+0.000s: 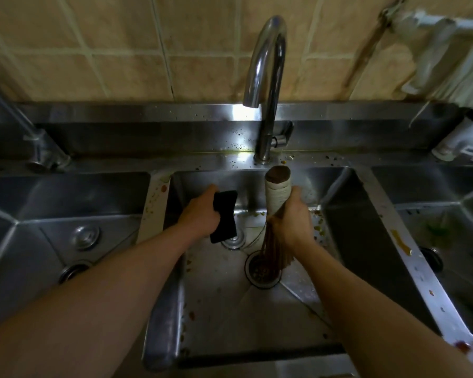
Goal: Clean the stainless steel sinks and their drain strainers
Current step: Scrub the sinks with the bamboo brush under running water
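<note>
Both my hands are inside the middle steel sink [230, 309]. My left hand [200, 214] grips a black sponge [224, 216] above a round metal strainer [234, 241] lying on the sink floor. My right hand [292, 219] holds a bamboo brush [277, 192] by its wrapped handle. The brush's brown bristles reach down into the open drain [262, 271], which holds food scraps. Food bits spot the sink floor and rims.
A curved faucet [268, 85] rises behind the middle sink. The left sink [38, 214] holds a loose strainer [85, 237] and a drain [73, 271]. The right sink [448, 241] has green scraps and a drain [432, 259]. A cloth [448, 69] hangs at upper right above a white bottle [459, 143].
</note>
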A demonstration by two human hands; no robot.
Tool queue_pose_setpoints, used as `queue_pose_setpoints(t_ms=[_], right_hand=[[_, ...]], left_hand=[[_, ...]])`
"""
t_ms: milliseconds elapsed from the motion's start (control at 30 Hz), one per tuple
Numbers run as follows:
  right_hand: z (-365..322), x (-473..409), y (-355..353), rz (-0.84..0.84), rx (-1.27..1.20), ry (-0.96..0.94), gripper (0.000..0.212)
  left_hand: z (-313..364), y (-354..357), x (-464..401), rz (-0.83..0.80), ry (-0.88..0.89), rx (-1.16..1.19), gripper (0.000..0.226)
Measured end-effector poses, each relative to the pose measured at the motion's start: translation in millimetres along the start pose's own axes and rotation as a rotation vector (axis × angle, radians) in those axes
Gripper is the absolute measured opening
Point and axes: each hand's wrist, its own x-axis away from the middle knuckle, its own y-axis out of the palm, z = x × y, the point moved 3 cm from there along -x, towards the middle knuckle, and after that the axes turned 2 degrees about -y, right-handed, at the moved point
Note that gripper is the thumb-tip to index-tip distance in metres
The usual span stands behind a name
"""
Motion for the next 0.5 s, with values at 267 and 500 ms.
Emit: queue_pose_setpoints(t_ms=[267, 500], right_hand=[[-21.3, 0.1, -7.0, -0.009, 0.010, -0.071, 0.051], [-40.9, 6.5, -26.0, 0.024, 0.021, -0.093, 0.051]], left_hand=[[16.7, -19.2, 1.5, 0.077, 0.065, 0.100, 0.034], [30.7, -42.2, 14.5, 0.029, -0.009, 0.205, 0.028]])
